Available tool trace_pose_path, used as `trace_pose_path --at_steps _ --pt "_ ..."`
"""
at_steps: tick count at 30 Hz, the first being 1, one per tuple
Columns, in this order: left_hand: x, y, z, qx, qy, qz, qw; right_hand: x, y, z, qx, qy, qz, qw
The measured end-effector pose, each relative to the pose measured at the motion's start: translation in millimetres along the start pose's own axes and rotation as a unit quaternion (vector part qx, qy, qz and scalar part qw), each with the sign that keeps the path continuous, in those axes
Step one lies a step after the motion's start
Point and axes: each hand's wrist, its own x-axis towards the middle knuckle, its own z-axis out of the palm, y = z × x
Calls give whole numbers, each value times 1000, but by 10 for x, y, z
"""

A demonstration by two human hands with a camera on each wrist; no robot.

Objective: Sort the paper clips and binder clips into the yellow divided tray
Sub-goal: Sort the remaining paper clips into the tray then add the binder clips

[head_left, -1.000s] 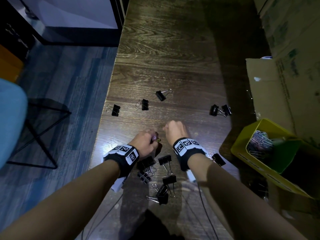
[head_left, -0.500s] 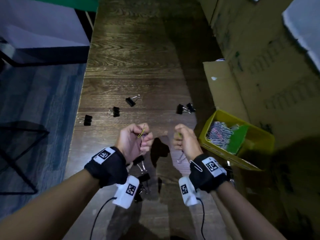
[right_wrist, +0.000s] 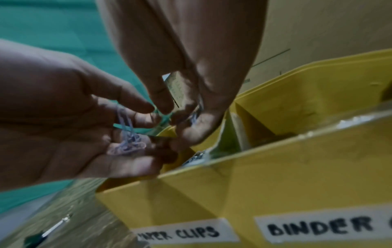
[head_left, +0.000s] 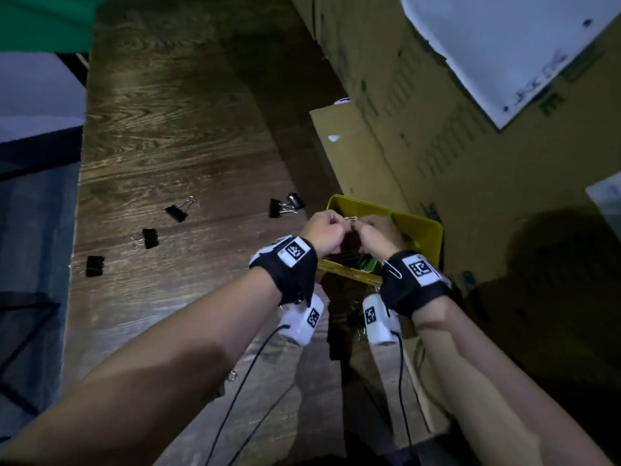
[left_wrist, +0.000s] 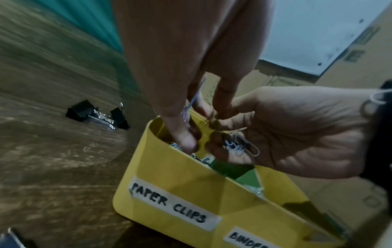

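Observation:
Both hands hover together over the paper-clip end of the yellow divided tray [head_left: 420,227]; its front wall [left_wrist: 169,176] [right_wrist: 275,176] carries the labels "PAPER CLIPS" and "BINDER". My left hand [head_left: 324,230] [left_wrist: 186,117] holds several paper clips [right_wrist: 127,142] on its curled fingers. My right hand [head_left: 376,235] [right_wrist: 184,117] cups more paper clips [left_wrist: 244,144] in its palm. The fingertips of both hands meet above the tray's rim. Black binder clips [head_left: 176,212] [head_left: 150,238] [head_left: 94,265] lie on the wooden table, and a pair [head_left: 285,206] [left_wrist: 97,115] lies just left of the tray.
Cardboard boxes [head_left: 437,146] stand against the tray's right and far sides. A green insert [head_left: 366,264] sits inside the tray. A loose paper clip [head_left: 393,269] hangs on my right wrist strap. The table's left edge [head_left: 79,196] drops to the floor. Cables trail under my forearms.
Both hands have risen from the table and moved right with the paper clips, coming together over the yellow tray. The head view has swung right.

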Motion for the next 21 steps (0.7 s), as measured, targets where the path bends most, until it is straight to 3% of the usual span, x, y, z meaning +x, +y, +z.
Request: trace_pose_path --at_steps 4,6,10,13,16,18,21 --pt "81 -52 -64 194 -62 34 979 43 115 -52 -11 -64 -15 998" --pt "-19 -105 -118 234 -50 97 966 12 163 -62 2 -67 -26 997" --pt "-279 -360 -204 153 56 216 963 -164 245 -109 70 -33 -58 995" --pt "-181 -603 -357 75 149 213 963 -244 257 -146 75 -9 -63 995" --pt "-117 -666 -460 112 208 203 950 -235 217 -163 -20 -24 -77 997" --pt "-123 -726 -488 208 175 198 942 -214 179 -160 -58 -38 -87 994" --pt "-64 -1014 -446 344 39 207 915 -227 130 -168 -16 -43 -99 994"
